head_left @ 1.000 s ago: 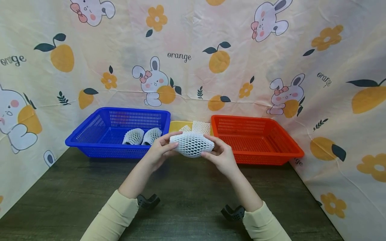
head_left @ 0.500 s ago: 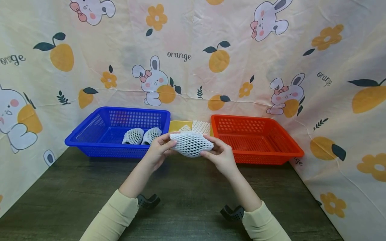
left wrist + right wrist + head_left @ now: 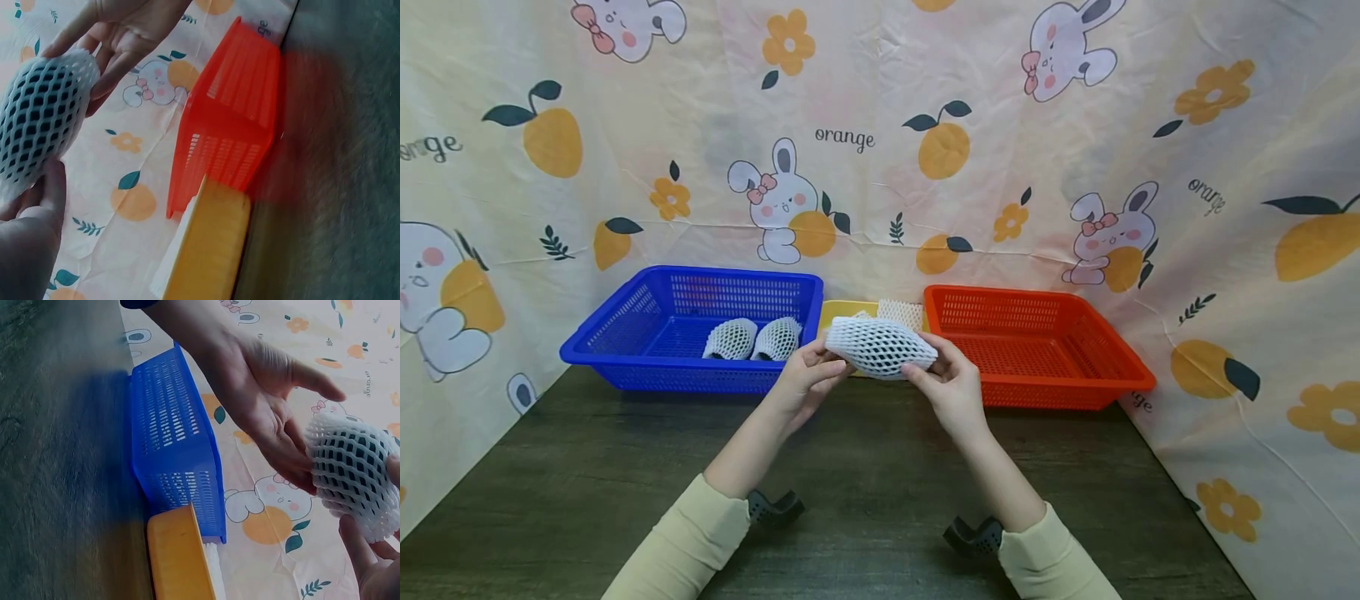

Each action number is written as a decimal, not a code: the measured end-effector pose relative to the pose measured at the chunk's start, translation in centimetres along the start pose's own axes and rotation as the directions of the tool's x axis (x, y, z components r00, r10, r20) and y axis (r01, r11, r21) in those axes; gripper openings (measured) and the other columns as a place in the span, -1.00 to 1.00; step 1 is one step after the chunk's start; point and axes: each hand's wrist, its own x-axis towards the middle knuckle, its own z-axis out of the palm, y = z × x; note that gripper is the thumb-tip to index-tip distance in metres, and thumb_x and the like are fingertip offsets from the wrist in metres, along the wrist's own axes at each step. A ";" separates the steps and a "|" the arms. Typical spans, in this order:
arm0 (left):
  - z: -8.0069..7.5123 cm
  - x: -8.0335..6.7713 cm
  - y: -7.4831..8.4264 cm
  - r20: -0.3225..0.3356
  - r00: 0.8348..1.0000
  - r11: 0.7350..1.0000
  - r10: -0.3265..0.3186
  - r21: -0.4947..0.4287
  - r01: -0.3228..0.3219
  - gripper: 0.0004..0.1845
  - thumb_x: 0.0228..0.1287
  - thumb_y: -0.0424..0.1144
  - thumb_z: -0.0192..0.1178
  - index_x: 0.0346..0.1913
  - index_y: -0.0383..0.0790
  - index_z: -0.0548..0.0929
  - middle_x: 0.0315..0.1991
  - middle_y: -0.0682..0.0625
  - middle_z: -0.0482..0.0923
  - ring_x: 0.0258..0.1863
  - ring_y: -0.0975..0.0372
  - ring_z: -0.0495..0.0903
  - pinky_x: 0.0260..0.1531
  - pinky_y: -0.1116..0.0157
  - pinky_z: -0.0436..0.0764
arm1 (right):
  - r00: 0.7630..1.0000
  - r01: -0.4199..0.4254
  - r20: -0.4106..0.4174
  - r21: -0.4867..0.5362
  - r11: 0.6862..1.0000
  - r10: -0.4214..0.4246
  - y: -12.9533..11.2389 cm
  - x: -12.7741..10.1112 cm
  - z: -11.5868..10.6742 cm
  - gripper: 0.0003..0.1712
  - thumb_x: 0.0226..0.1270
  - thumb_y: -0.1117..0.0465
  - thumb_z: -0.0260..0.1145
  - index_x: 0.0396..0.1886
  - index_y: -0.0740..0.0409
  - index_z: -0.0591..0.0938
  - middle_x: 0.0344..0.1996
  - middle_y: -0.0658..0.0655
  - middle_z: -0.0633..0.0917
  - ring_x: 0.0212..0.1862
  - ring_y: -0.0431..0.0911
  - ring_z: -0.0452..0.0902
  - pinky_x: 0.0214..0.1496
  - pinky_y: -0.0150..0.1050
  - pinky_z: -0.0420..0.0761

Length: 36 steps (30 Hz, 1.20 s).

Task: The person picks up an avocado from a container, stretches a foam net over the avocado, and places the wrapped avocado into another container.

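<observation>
A white foam fruit net (image 3: pixel 880 346) with something dark green showing through its mesh is held up between both hands in the head view. My right hand (image 3: pixel 953 383) pinches its right end, thumb in front and fingers behind. At the other end my left hand (image 3: pixel 808 383) touches the net with extended fingers. In the right wrist view, the left thumb (image 3: pixel 322 384) sticks out apart from the net. Two similar netted pieces, one a foam net (image 3: pixel 731 339) and the other a foam net (image 3: pixel 777 339), lie in the blue basket (image 3: pixel 647 362).
A red basket (image 3: pixel 1060 387) stands at the right. Between the baskets, a yellow container (image 3: pixel 837 310) holds white foam netting (image 3: pixel 901 312), partly hidden behind the held net. A printed curtain (image 3: pixel 880 83) closes off the back of the dark table (image 3: pixel 865 500).
The held net has risen slightly and shifted a little right, its left end tipping up. My left thumb has come off its front; my right hand keeps its grip.
</observation>
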 end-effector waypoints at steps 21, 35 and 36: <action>1.4 -0.1 -1.4 -0.045 0.999 1.000 0.025 -0.006 -0.026 -0.19 0.06 -0.44 0.32 0.35 -0.39 0.13 0.08 -0.05 0.39 0.00 0.23 0.42 0.02 0.36 0.43 | 1.000 0.004 -0.018 0.057 0.998 -0.003 -0.3 -1.3 2.3 -0.44 0.10 0.46 0.42 0.12 0.32 0.48 0.03 0.26 0.56 -0.02 0.04 0.57 -0.07 -0.19 0.60; 1.4 -0.1 -0.1 -0.119 0.990 0.997 0.072 0.046 -0.067 -0.22 0.09 -0.42 0.16 0.40 -0.38 0.08 0.11 -0.06 0.37 0.08 0.20 0.41 0.16 0.28 0.33 | 0.998 -0.022 0.059 -0.124 0.992 0.029 -3.1 -1.4 2.1 -0.55 0.15 0.47 0.38 0.06 0.43 0.54 0.00 0.33 0.61 -0.02 0.15 0.59 -0.10 -0.24 0.61; 1.3 -0.1 0.2 -0.121 0.990 0.996 0.075 0.047 -0.069 -0.23 0.10 -0.41 0.15 0.39 -0.37 0.09 0.11 -0.06 0.37 0.08 0.20 0.40 0.16 0.27 0.32 | 0.998 -0.010 0.059 -0.141 0.990 0.019 -3.5 -1.4 2.0 -0.56 0.15 0.47 0.38 0.05 0.45 0.54 -0.01 0.34 0.62 0.00 0.16 0.58 -0.08 -0.25 0.60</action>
